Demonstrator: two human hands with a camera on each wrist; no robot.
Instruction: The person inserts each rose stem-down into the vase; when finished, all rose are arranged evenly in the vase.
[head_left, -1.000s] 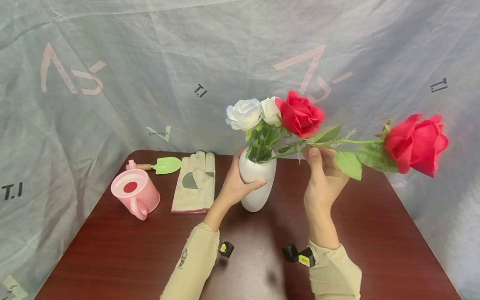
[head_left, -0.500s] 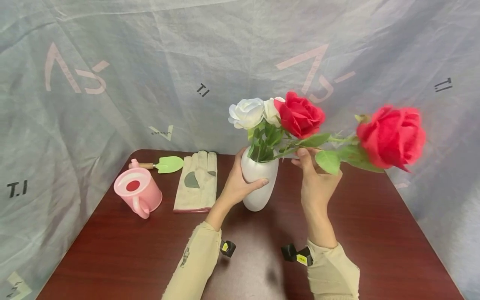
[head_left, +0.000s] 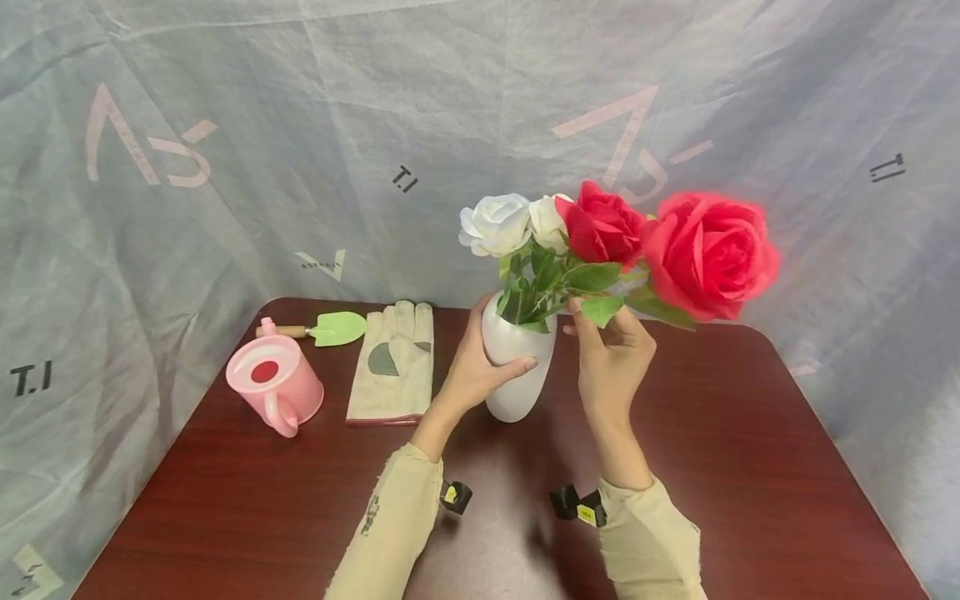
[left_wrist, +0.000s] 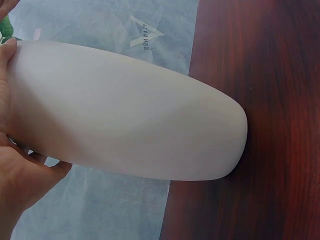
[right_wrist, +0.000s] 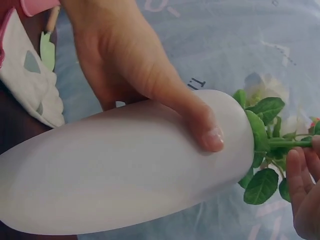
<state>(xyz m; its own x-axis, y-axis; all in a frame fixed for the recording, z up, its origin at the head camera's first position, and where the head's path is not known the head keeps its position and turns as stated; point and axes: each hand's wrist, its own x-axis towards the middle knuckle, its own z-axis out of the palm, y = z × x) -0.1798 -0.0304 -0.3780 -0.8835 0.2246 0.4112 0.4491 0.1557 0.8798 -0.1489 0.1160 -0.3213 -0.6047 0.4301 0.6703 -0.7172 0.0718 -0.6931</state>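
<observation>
My left hand (head_left: 480,358) grips the upper part of a white vase (head_left: 517,379), thumb across its front. The vase stands on the table, two white roses (head_left: 495,225) and a red rose (head_left: 600,225) rising from its mouth. Just right of the rim, my right hand (head_left: 611,358) pinches the green stem of another red rose (head_left: 708,254), whose large bloom leans out to the right. In the right wrist view that stem (right_wrist: 287,143) runs from the fingers to the vase mouth among leaves. The left wrist view is mostly filled by the vase body (left_wrist: 130,110).
Left of the vase lies a pale work glove (head_left: 393,367) with grey-green patches. Beside it are a small trowel (head_left: 337,329) with a green blade and a pink watering can (head_left: 281,383). A grey cloth (head_left: 337,125) hangs behind the dark red table (head_left: 750,467).
My right hand has moved left toward the vase mouth, bringing the large red rose in beside the other red one. The left hand still holds the vase in place.
</observation>
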